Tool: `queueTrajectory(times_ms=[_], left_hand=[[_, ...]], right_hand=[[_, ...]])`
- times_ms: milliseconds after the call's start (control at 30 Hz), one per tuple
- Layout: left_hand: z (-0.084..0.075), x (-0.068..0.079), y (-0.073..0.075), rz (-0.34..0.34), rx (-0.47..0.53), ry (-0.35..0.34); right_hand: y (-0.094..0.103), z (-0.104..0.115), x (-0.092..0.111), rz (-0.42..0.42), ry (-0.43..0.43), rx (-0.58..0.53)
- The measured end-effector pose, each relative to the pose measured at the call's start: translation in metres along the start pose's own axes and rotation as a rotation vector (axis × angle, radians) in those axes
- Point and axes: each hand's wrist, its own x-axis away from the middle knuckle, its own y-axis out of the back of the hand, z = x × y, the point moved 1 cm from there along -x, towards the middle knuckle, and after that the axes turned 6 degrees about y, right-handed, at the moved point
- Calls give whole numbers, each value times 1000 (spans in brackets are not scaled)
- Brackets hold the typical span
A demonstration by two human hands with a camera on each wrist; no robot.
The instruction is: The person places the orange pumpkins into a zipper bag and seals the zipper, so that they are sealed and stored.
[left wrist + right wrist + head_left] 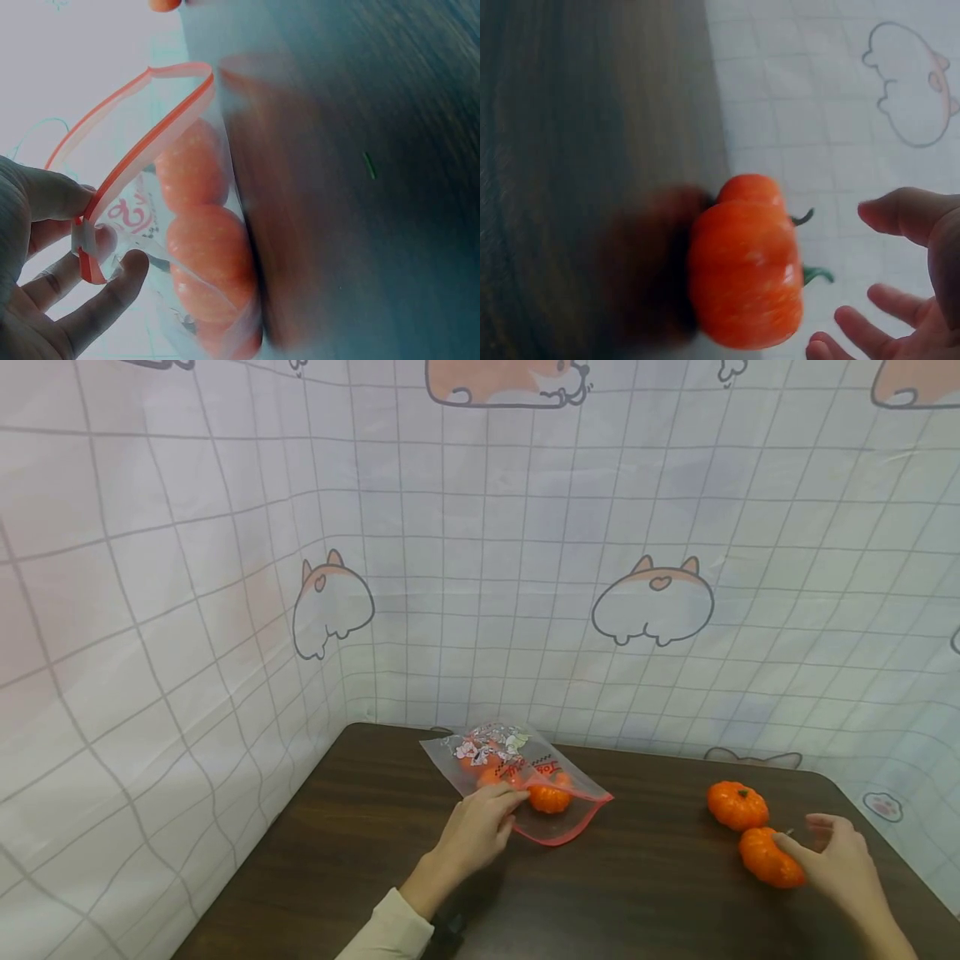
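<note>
My left hand [476, 827] pinches the red-edged mouth of a clear zip bag [142, 150] between thumb and fingers, and the mouth gapes. Several small orange pumpkins [210, 255] lie inside the bag, one [551, 795] close to its opening. At the right of the table, my right hand [840, 864] hovers by the nearer loose pumpkin [771, 858], thumb and fingers spread apart. In the right wrist view this pumpkin [746, 277], with a green stem, stands beyond the fingertips. Just behind it sits another loose pumpkin [737, 805].
The dark wooden table [637, 893] meets a grid-patterned curtain [495, 635] with cartoon dogs at its back and sides. A small green sliver [369, 165] lies on the tabletop in the left wrist view.
</note>
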Motion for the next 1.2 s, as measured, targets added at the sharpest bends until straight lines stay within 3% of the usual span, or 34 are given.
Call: queueTrajectory(times_ms=[267,433,633,933,1200], left_hand=[[-1,1,0,-2,-4,-3],[-1,1,-1,-3,4,-4],[-1,1,-2,3,1,-8],[-2,1,-1,7,5,-3],[-2,2,-2,-3,-1,-2]], right_hand=[[-10,-21,-4,204,-71,-4],[-16,-27,-3,238,-32,19],[-21,-32,-5,304,-71,34],[-23,-36,-5,298,-70,53],[-19,-24,1,293,-77,51]])
